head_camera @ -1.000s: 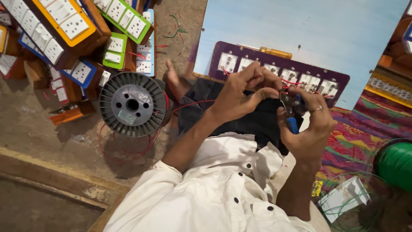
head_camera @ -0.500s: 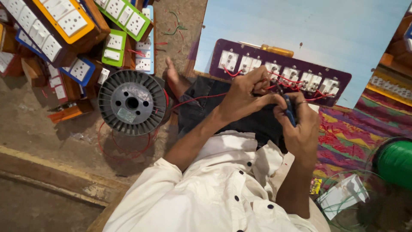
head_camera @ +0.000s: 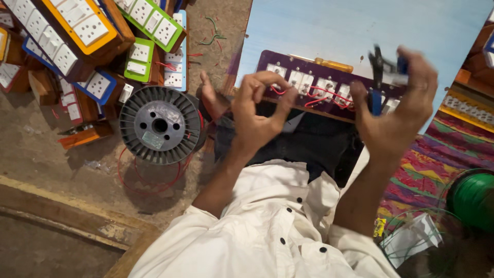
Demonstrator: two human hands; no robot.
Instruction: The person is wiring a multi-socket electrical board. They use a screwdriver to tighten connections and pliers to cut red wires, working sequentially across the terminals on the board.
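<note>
Bare earthen floor (head_camera: 41,149) and a pale blue sheet (head_camera: 329,31) frame a person in a white buttoned shirt (head_camera: 267,226), seated cross-legged and seen from above. Across the dark-trousered lap lies a long purple wooden switchboard (head_camera: 329,85) fitted with white sockets and switches, looped with thin red wire (head_camera: 321,95) along its near edge.

The left hand (head_camera: 257,110) hovers just above the board's left end, thumb and forefinger curled toward each other in a pinch; whether they grip the wire cannot be told. The right hand (head_camera: 399,110), raised over the board's right end, is closed around a pair of blue-handled pliers (head_camera: 378,77), its dark jaws pointing up; the tool is blurred.

Beside the left knee stands a black plastic wire spool (head_camera: 160,125), red wire trailing from it onto the floor. Behind it, stacked wooden switch boxes (head_camera: 87,31) with orange, green and blue faceplates are heaped together. A bare foot (head_camera: 212,98) rests between spool and board. At far right, a green wire reel (head_camera: 473,198) sits on a multicoloured patterned mat (head_camera: 427,170), near a crumpled clear plastic bag (head_camera: 411,237).
</note>
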